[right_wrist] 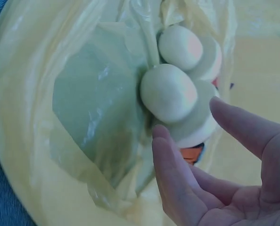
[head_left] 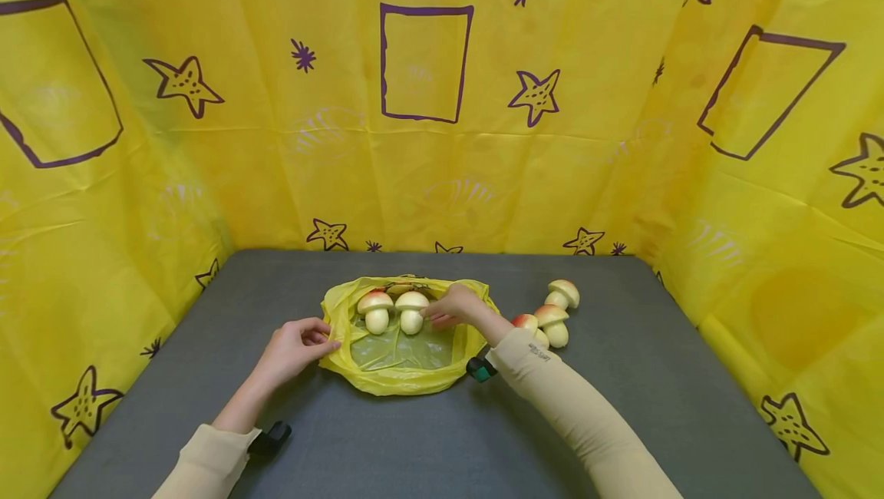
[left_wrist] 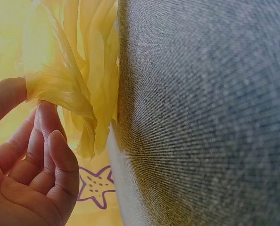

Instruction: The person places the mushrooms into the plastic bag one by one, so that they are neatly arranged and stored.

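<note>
A yellow plastic bag [head_left: 400, 382] lies with its mouth spread wide on the grey table. Inside, toward the back, are two toy mushrooms side by side: one with a red-tinged cap [head_left: 375, 301] and a paler one [head_left: 411, 302]. My left hand [head_left: 293, 345] pinches the bag's left rim; in the left wrist view the yellow film [left_wrist: 60, 89] passes between its fingers. Reaching in over the bag's right side, my right hand [head_left: 457, 307] is at the paler mushroom. In the right wrist view its thumb and fingers stand apart, fingertips right at the cap [right_wrist: 192, 125].
To the right of the bag, three more toy mushrooms lie close together: a far one [head_left: 562, 294], a middle one [head_left: 553, 324] and one partly hidden by the right forearm [head_left: 526, 322]. Yellow patterned cloth [head_left: 428, 176] walls the table [head_left: 373, 445] at the back and sides.
</note>
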The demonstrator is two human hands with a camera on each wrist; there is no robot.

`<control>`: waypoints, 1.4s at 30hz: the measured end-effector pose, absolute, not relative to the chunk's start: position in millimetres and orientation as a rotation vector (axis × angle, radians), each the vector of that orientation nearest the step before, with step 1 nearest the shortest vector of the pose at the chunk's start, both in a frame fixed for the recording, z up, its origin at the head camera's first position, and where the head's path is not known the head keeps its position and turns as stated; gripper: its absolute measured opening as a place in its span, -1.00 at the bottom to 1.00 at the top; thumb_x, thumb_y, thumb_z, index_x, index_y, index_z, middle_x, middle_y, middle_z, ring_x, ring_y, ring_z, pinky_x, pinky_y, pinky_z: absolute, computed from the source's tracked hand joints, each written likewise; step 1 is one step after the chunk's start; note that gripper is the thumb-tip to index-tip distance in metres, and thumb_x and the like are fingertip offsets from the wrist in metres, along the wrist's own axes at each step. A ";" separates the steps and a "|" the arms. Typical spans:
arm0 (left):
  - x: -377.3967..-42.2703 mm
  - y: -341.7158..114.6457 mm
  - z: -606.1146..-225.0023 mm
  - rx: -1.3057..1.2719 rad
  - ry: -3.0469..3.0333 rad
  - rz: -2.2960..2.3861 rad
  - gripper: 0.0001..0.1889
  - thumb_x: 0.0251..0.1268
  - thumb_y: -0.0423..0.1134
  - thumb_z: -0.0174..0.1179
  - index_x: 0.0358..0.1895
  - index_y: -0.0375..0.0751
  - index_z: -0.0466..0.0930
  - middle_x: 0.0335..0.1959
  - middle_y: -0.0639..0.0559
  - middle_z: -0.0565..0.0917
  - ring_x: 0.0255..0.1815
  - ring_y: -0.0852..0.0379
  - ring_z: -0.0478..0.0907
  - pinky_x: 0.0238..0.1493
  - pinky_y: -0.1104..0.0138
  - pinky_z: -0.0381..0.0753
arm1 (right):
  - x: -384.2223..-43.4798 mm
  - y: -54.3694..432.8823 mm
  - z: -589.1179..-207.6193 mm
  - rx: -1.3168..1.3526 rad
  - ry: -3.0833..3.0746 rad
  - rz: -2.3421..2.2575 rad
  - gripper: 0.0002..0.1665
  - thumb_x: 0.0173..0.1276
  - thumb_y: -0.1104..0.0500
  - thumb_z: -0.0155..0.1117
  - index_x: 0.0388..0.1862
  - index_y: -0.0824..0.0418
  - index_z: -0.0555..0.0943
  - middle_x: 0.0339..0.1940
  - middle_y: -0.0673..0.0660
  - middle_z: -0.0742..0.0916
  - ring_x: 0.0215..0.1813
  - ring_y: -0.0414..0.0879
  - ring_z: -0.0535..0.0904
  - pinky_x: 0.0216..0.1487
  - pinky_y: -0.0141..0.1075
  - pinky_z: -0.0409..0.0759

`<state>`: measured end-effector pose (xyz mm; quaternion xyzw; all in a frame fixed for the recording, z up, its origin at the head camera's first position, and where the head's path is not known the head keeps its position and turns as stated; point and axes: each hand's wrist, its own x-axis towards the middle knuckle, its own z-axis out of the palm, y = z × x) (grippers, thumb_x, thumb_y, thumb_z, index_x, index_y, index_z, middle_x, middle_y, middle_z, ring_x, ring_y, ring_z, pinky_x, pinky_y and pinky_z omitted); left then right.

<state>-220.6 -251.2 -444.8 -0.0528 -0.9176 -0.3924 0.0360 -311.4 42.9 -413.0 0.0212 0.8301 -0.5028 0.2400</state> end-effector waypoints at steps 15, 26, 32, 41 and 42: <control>-220.3 -252.6 -446.0 -0.168 -2.824 -1.211 -0.66 0.07 -0.11 0.39 -0.19 -0.28 0.61 -0.39 -0.01 0.64 -0.43 0.21 0.50 -0.43 0.42 0.49 | -291.2 74.2 -386.4 -0.173 2.259 -1.301 -0.42 0.26 0.03 0.33 0.13 0.39 0.53 0.03 0.31 0.68 -0.02 0.03 0.68 0.08 -0.09 0.55; -220.8 -251.4 -447.2 -0.155 -2.836 -1.215 -0.64 0.07 -0.08 0.39 -0.18 -0.28 0.61 -0.38 0.00 0.64 -0.41 0.16 0.50 -0.44 0.41 0.48 | -275.7 94.4 -372.5 -0.269 2.298 -1.321 -0.47 0.28 0.02 0.31 0.12 0.33 0.56 -0.04 0.20 0.72 -0.06 -0.01 0.69 0.03 -0.10 0.59; -221.3 -251.2 -447.4 -0.159 -2.830 -1.218 -0.64 0.07 -0.08 0.39 -0.18 -0.27 0.61 -0.39 0.00 0.65 -0.42 0.17 0.50 -0.45 0.41 0.48 | -271.6 107.4 -369.1 -0.293 2.319 -1.340 -0.49 0.29 0.01 0.30 0.10 0.29 0.58 -0.01 0.22 0.71 -0.04 0.00 0.68 0.03 -0.09 0.58; -220.9 -251.0 -447.5 -0.149 -2.837 -1.222 -0.62 0.07 -0.06 0.39 -0.17 -0.27 0.61 -0.39 0.00 0.65 -0.42 0.16 0.50 -0.44 0.41 0.48 | -260.9 127.3 -369.3 -0.252 2.354 -1.368 -0.49 0.24 -0.01 0.34 0.06 0.29 0.61 -0.02 0.17 0.71 -0.06 -0.02 0.69 -0.01 -0.12 0.61; -220.8 -251.1 -447.8 -0.146 -2.839 -1.218 -0.62 0.07 -0.06 0.39 -0.17 -0.27 0.61 -0.39 0.00 0.65 -0.41 0.16 0.49 -0.44 0.41 0.48 | -259.4 129.3 -369.7 -0.251 2.356 -1.372 -0.48 0.24 -0.01 0.34 0.06 0.30 0.60 -0.02 0.18 0.71 -0.05 -0.01 0.69 -0.02 -0.14 0.61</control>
